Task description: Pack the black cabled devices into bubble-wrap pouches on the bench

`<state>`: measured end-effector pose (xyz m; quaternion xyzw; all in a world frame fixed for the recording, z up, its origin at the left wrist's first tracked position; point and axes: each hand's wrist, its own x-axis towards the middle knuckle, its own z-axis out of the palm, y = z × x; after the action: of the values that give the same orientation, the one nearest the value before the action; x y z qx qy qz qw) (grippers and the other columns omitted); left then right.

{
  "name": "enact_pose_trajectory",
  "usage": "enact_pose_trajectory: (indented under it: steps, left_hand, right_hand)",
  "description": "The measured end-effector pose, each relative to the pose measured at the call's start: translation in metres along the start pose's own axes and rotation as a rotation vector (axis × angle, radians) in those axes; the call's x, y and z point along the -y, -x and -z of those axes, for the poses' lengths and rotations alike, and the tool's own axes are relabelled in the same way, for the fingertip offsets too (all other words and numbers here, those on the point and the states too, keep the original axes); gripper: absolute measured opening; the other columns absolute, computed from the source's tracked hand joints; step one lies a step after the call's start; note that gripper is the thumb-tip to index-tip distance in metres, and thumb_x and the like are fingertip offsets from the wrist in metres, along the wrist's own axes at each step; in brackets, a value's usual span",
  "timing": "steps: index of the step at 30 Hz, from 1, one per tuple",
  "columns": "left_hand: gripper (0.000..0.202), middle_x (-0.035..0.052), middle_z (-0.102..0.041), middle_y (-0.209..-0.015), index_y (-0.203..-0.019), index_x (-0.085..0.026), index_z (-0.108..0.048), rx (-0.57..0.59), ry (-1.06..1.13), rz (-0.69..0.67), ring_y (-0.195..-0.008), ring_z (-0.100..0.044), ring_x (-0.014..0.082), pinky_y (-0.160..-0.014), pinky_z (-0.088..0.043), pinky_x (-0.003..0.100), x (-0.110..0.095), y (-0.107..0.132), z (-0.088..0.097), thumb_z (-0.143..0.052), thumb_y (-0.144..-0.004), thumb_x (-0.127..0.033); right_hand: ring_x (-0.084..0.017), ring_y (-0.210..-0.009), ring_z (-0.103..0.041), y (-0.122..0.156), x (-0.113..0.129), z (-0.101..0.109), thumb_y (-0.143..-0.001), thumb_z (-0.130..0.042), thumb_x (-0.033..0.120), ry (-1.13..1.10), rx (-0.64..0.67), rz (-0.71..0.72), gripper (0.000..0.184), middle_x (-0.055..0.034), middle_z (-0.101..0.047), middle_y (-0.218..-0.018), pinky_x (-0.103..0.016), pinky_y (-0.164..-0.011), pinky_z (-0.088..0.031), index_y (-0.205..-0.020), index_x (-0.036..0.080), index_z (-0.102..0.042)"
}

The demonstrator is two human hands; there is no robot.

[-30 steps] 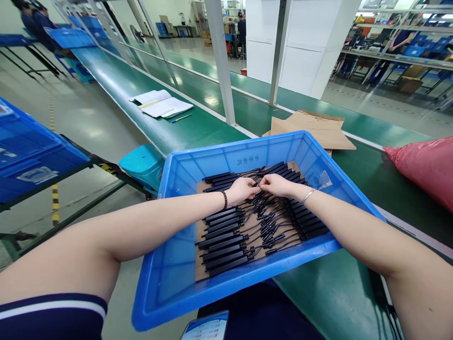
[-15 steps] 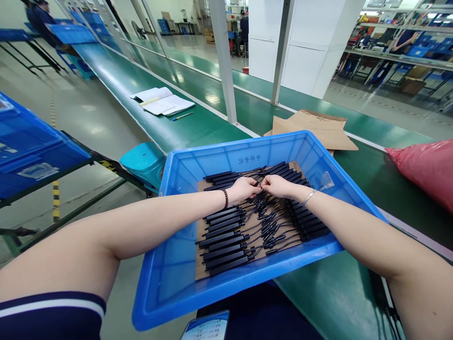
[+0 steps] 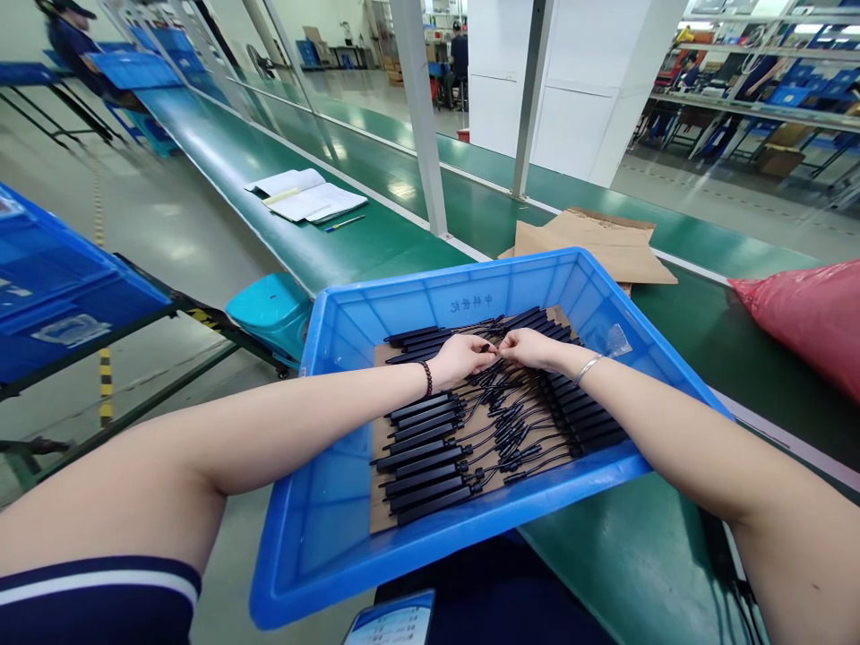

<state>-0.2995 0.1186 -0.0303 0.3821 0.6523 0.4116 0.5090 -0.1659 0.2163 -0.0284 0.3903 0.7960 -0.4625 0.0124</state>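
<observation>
A blue plastic bin (image 3: 349, 340) rests across my lap and the conveyor's edge. Inside it, on a cardboard sheet (image 3: 382, 511), lie two rows of several black bar-shaped parts (image 3: 423, 457) with thin black cables and plugs (image 3: 514, 430) meeting in the middle. My left hand (image 3: 462, 356), a dark bead bracelet on its wrist, and my right hand (image 3: 534, 348), with a silver bangle, are both closed in a pinch over the far middle of the bin. They grip small black plugs on the cables, fingertips close together.
A green conveyor belt (image 3: 282, 179) runs away to the upper left, with an open notebook (image 3: 305, 194) and a pen on it. Flattened cardboard (image 3: 597, 244) lies behind the bin, a red plastic bag (image 3: 806, 313) at right. Blue crates (image 3: 54, 278) sit on a rack at left. People work far off.
My hands have parted slightly, the right one shifting a little up and away; the fingertips that touched are now a small gap apart. The bin and parts stay put.
</observation>
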Motion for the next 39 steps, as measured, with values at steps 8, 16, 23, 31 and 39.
enact_pose_trajectory:
  steps: [8, 16, 23, 31, 39]
  left_hand:
    - [0.011, 0.0001, -0.058, -0.062, -0.076, -0.007, -0.06, -0.031, 0.037, 0.054, -0.048, -0.051, 0.0047, -0.05, -0.045, 0.017, 0.002, -0.004, 0.0, -0.067, -0.072, -0.001]
    - [0.007, -0.0003, -0.056, -0.069, -0.082, -0.008, -0.059, -0.016, 0.079, 0.055, -0.056, -0.055, 0.0047, -0.059, -0.054, 0.02, -0.003, 0.0, -0.001, -0.064, -0.079, -0.004]
    - [0.01, 0.0003, -0.057, -0.067, -0.079, -0.01, -0.059, -0.029, 0.066, 0.044, -0.056, -0.054, 0.0062, -0.055, -0.054, 0.021, 0.001, -0.004, 0.001, -0.068, -0.078, -0.012]
    - [0.014, 0.0028, -0.061, -0.074, -0.076, -0.009, -0.066, -0.003, 0.01, 0.044, -0.059, -0.054, 0.0071, -0.055, -0.053, 0.02, 0.0, -0.003, 0.002, -0.073, -0.071, -0.02]
    - [0.008, 0.0026, -0.063, -0.069, -0.076, -0.01, -0.07, 0.024, -0.061, -0.005, -0.057, -0.053, 0.0067, -0.052, -0.047, 0.017, 0.005, -0.002, 0.001, -0.07, -0.07, -0.014]
  right_hand:
    - [-0.006, -0.052, -0.044, 0.0, 0.004, 0.006, -0.078, -0.054, 0.009, -0.078, -0.06, 0.083, 0.008, 0.0046, -0.051, -0.061, -0.016, -0.049, -0.037, -0.076, 0.016, -0.052]
    - [-0.006, -0.052, -0.049, -0.001, 0.007, 0.004, -0.077, -0.053, 0.01, -0.038, -0.072, 0.15, 0.006, 0.0034, -0.056, -0.063, -0.016, -0.05, -0.04, -0.077, 0.015, -0.057]
    - [-0.008, -0.054, -0.052, 0.0, 0.008, 0.008, -0.074, -0.06, 0.017, 0.107, -0.116, 0.172, 0.005, 0.0017, -0.062, -0.06, -0.018, -0.051, -0.037, -0.075, 0.014, -0.064]
    - [-0.009, -0.061, -0.053, 0.007, 0.016, 0.011, -0.071, -0.063, 0.015, 0.221, -0.113, 0.169, 0.003, 0.0, -0.065, -0.07, -0.019, -0.057, -0.038, -0.074, 0.014, -0.065]
    - [-0.011, -0.061, -0.051, 0.005, 0.017, 0.006, -0.067, -0.064, 0.011, 0.239, -0.037, 0.047, 0.005, -0.0013, -0.064, -0.068, -0.02, -0.055, -0.035, -0.069, 0.015, -0.063]
